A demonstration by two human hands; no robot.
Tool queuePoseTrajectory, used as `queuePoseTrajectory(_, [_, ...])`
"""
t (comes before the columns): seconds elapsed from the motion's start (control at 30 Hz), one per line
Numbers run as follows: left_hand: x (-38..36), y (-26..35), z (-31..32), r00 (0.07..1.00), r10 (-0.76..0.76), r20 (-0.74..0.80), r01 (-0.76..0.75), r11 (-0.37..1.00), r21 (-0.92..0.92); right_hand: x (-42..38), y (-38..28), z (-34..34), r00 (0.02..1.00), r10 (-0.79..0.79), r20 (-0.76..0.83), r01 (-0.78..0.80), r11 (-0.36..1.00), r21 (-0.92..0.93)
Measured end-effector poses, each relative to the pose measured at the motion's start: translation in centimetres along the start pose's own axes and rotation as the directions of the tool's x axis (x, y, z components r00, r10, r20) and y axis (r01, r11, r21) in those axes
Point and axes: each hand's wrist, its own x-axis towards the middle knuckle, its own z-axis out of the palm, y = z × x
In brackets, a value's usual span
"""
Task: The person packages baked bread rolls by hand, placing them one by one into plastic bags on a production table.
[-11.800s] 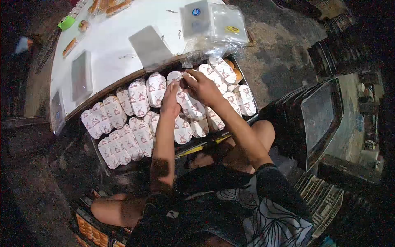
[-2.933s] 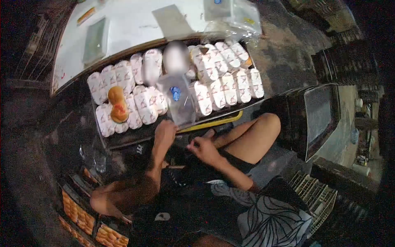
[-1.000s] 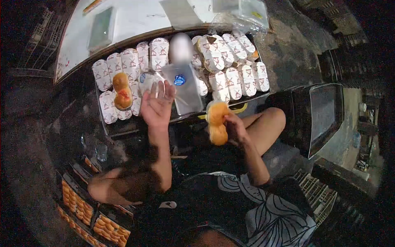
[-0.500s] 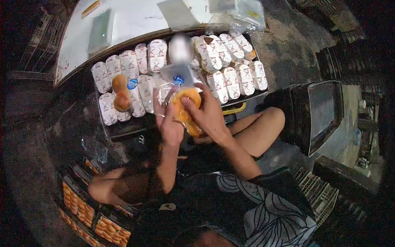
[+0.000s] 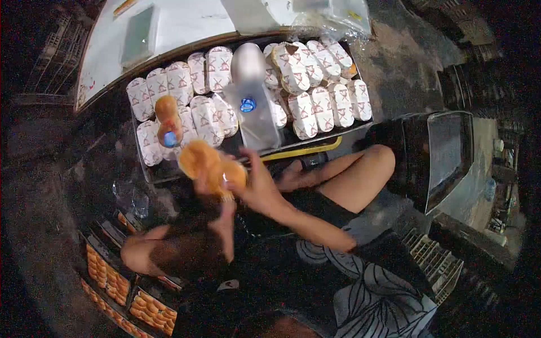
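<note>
A golden two-lobed bun [image 5: 197, 159] is held low in front of the tray, with a shine on it like clear plastic film. My left hand [image 5: 207, 186], blurred and partly hidden behind the bun, grips it from below. At the bun's right lobe, my right hand [image 5: 260, 188] presses its fingers, its thumb raised apart. Beyond them lies a stack of clear plastic bags [image 5: 260, 125] with a blue print. Another two-lobed bun [image 5: 166, 109], with a blue label, rests on the tray's left side.
Rows of paper-covered pieces with red print [image 5: 207, 121] fill the black tray [image 5: 147, 170]. Behind it stands a white board [image 5: 191, 22] with plastic sheets. Crates of buns [image 5: 152, 312] sit at lower left. Dark crates [image 5: 448, 152] stand at right.
Both hands and the bun have moved left and towards me, away from the bag stack. The bag that was around my left fingers no longer stands out. The bun has turned sideways.
</note>
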Motion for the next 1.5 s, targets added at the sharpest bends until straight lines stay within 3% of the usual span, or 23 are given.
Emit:
queuePoseTrajectory(0.07, [-1.6, -1.9, 0.3, 0.966, -0.085, 0.246, 0.222, 0.761, -0.609, 2.4, -0.1, 0.9, 0.988, -0.067, -0.139, 0.064, 0.998, -0.024])
queuePoseTrajectory(0.1, [-2.1, -2.7, 0.6, 0.945, 0.324, -0.037, -0.324, 0.946, 0.012, 2.0, -0.1, 0.9, 0.989, -0.067, -0.135, 0.064, 0.998, -0.025])
queuePoseTrajectory(0.2, [-2.9, 1.6, 2.1, 0.992, -0.115, -0.054, 0.086, 0.922, -0.379, 0.5, -0.3, 0.1, 0.900, -0.436, -0.026, 0.432, 0.897, -0.089])
queuePoseTrajectory(0.27, [-3.6, -0.7, 0.6, 0.945, -0.324, 0.034, 0.325, 0.927, -0.188, 1.6, -0.5, -2.6, 0.980, -0.123, 0.155, 0.168, 0.931, -0.324])
queuePoseTrajectory(0.33, [-3.9, 0.6, 2.2, 0.905, -0.359, 0.230, 0.319, 0.928, 0.195, 5.6, -0.6, -6.0, 0.965, -0.248, -0.086, 0.196, 0.898, -0.393])
queuePoseTrajectory(0.37, [-3.9, 1.1, 2.7, 0.809, -0.454, 0.373, 0.206, 0.814, 0.543, 7.6, -3.8, -8.4, 0.975, -0.214, -0.055, 0.204, 0.968, -0.144])
queuePoseTrajectory(0.4, [-2.4, 1.3, 2.7, 0.816, -0.325, 0.478, -0.154, 0.675, 0.722, 9.3, -7.1, -9.5, 0.918, -0.307, -0.250, 0.184, 0.890, -0.418])
queuePoseTrajectory(0.47, [3.2, -0.4, 0.2, 0.691, -0.068, 0.720, -0.723, -0.074, 0.687, 13.6, -11.2, -10.2, 0.693, -0.638, -0.336, 0.567, 0.770, -0.291])
queuePoseTrajectory(0.53, [9.1, 0.2, -0.2, 0.755, 0.071, 0.652, -0.650, -0.053, 0.758, 14.3, -11.3, -9.2, 0.517, -0.813, -0.268, 0.648, 0.576, -0.499])
queuePoseTrajectory(0.57, [12.0, 0.6, -0.3, 0.779, 0.140, 0.611, -0.613, -0.032, 0.789, 12.7, -10.4, -8.9, 0.724, -0.674, -0.148, 0.540, 0.687, -0.487])
queuePoseTrajectory(0.6, [15.1, 2.8, -0.8, 0.874, -0.277, 0.399, -0.481, -0.382, 0.789, 11.8, -6.8, -7.7, 0.732, -0.656, -0.182, 0.558, 0.732, -0.391])
queuePoseTrajectory(0.63, [16.9, 3.6, -1.0, 0.293, -0.137, 0.946, -0.753, -0.643, 0.140, 9.9, -2.9, -6.9, 0.856, -0.498, -0.140, 0.456, 0.854, -0.252])
queuePoseTrajectory(0.67, [18.8, 3.8, -2.2, 0.419, -0.100, 0.902, -0.866, -0.343, 0.364, 5.9, 4.9, -5.3, 0.889, -0.443, -0.114, 0.388, 0.863, -0.323])
queuePoseTrajectory(0.73, [17.3, 6.0, 1.3, 0.590, -0.456, 0.666, -0.765, -0.579, 0.282, 0.3, 7.1, -5.0, 0.991, -0.119, 0.064, 0.124, 0.989, -0.082])
queuePoseTrajectory(0.83, [16.2, 4.3, 0.6, 0.399, -0.304, 0.865, -0.841, -0.497, 0.213, -1.5, 9.1, -3.2, 0.991, -0.114, 0.076, 0.124, 0.982, -0.143])
queuePoseTrajectory(0.9, [12.8, 4.0, 3.3, 0.407, 0.040, 0.912, -0.878, -0.259, 0.403, -0.1, 6.2, -4.2, 0.962, -0.270, 0.052, 0.275, 0.941, -0.200])
queuePoseTrajectory(0.97, [7.6, 4.9, 6.0, 0.790, -0.229, 0.569, -0.515, 0.255, 0.818, 1.6, 3.3, -5.4, 0.890, -0.455, 0.016, 0.444, 0.861, -0.249])
queuePoseTrajectory(1.03, [5.5, 3.3, 5.5, 0.743, -0.305, 0.596, -0.455, 0.423, 0.784, 1.8, 3.0, -6.3, 0.910, -0.415, 0.002, 0.405, 0.885, -0.230])
queuePoseTrajectory(1.17, [1.6, 3.0, 10.2, 0.776, -0.559, 0.292, -0.355, -0.005, 0.935, -1.1, 4.6, -7.7, 0.960, -0.261, -0.097, 0.209, 0.905, -0.370])
queuePoseTrajectory(1.27, [0.2, -0.7, 9.6, 0.696, -0.475, 0.540, -0.646, -0.084, 0.759, -3.3, 9.8, -6.7, 0.916, -0.340, -0.213, 0.222, 0.871, -0.438])
queuePoseTrajectory(1.37, [-0.5, -1.7, 10.2, 0.792, -0.198, 0.577, -0.552, 0.171, 0.816, -3.2, 9.0, -7.2, 0.891, -0.127, -0.437, 0.055, 0.984, -0.172])
queuePoseTrajectory(1.43, [-1.9, -1.2, 11.3, 0.797, -0.081, 0.599, -0.578, 0.190, 0.794, -0.9, 3.5, -10.1, 0.840, 0.505, 0.197, -0.541, 0.801, 0.255])
queuePoseTrajectory(1.5, [-2.9, -0.8, 10.8, 0.775, -0.016, 0.632, -0.616, 0.207, 0.760, 1.4, 3.6, -9.7, 0.941, 0.339, 0.020, -0.284, 0.752, 0.596])
